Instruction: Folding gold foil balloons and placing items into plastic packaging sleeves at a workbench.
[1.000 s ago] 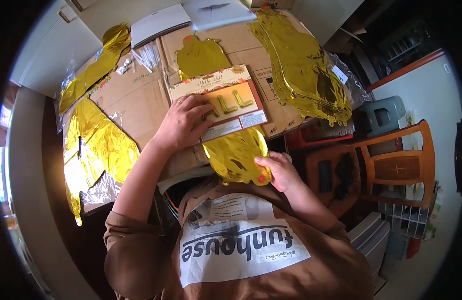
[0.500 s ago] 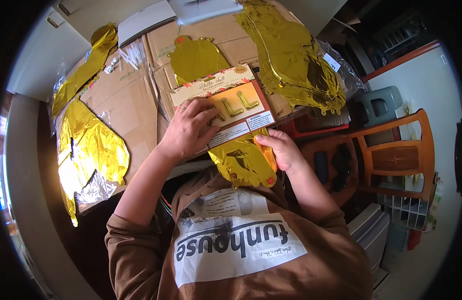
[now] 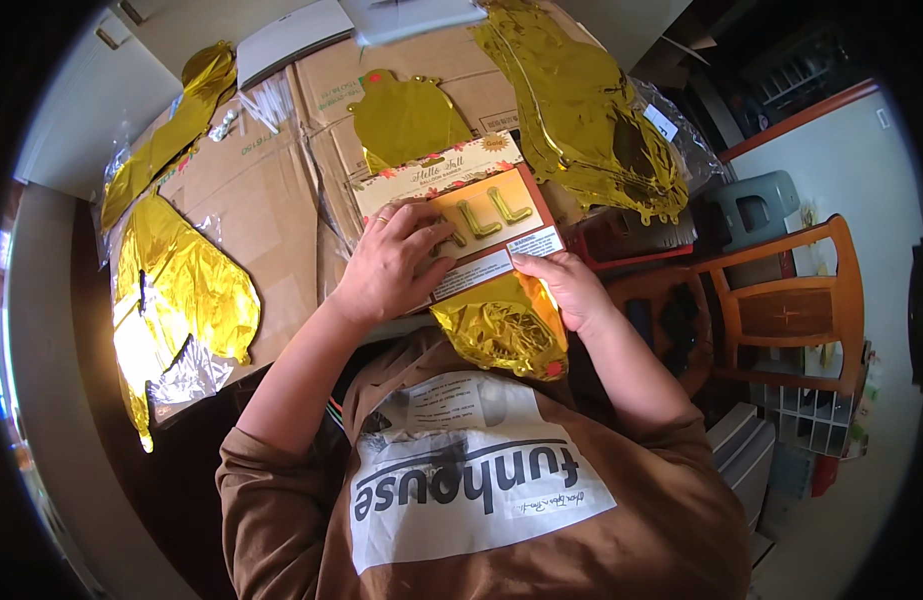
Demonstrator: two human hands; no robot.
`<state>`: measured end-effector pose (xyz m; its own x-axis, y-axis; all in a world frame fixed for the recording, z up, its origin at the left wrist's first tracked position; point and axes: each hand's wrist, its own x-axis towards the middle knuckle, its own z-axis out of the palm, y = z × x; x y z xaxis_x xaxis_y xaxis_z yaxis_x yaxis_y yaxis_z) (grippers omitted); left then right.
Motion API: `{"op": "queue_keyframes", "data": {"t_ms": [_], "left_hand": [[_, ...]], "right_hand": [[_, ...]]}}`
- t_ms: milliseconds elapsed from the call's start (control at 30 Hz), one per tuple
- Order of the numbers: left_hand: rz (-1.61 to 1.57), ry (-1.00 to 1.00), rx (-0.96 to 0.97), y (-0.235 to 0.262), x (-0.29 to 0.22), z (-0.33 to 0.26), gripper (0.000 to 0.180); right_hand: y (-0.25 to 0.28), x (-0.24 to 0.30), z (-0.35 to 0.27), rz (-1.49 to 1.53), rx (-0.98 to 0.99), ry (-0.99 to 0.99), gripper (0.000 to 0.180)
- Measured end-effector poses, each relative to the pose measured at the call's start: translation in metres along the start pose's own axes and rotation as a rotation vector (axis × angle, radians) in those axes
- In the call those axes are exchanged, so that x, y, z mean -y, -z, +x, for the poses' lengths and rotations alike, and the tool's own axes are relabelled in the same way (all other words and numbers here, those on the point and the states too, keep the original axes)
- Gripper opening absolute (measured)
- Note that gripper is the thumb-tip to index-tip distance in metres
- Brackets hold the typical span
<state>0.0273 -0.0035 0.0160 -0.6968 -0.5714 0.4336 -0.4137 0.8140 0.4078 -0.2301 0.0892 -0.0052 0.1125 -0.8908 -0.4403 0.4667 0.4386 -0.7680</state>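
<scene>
A printed balloon packaging card [image 3: 481,257] with a picture of gold letter balloons is held at the table's near edge. My left hand [image 3: 389,265] lies over its left side, fingers bent and closed against its face. My right hand [image 3: 571,290] pinches the lower right edge, thumb on top and fingers behind. Beneath the card hangs a crumpled gold foil balloon [image 3: 496,325] with a red spot, reaching toward my brown shirt. Another flat gold foil balloon [image 3: 406,120] lies just beyond the card, partly covered by it.
Brown cardboard [image 3: 246,215] covers the table. On it lie a large gold foil balloon [image 3: 586,110] at the far right, a shiny one [image 3: 206,270] at the left, white straws [image 3: 271,105] and a laptop-like flat grey object [image 3: 291,42]. A wooden chair [image 3: 786,310] stands at the right.
The card and the hanging foil have shifted slightly right and down with both hands. My right thumb has moved from the hanging foil up onto the card's lower edge.
</scene>
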Motion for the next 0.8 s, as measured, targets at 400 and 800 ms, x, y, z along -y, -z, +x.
{"op": "queue_keyframes", "data": {"t_ms": [400, 800], "left_hand": [[-0.204, 0.297, -0.645, 0.051, 0.018, 0.017, 0.027], [-0.043, 0.536, -0.478, 0.059, 0.006, -0.059, 0.029]], "right_hand": [[-0.165, 0.226, -0.017, -2.464, -0.301, 0.852, 0.013], [-0.155, 0.015, 0.01, -2.229, -0.166, 0.483, 0.033]]}}
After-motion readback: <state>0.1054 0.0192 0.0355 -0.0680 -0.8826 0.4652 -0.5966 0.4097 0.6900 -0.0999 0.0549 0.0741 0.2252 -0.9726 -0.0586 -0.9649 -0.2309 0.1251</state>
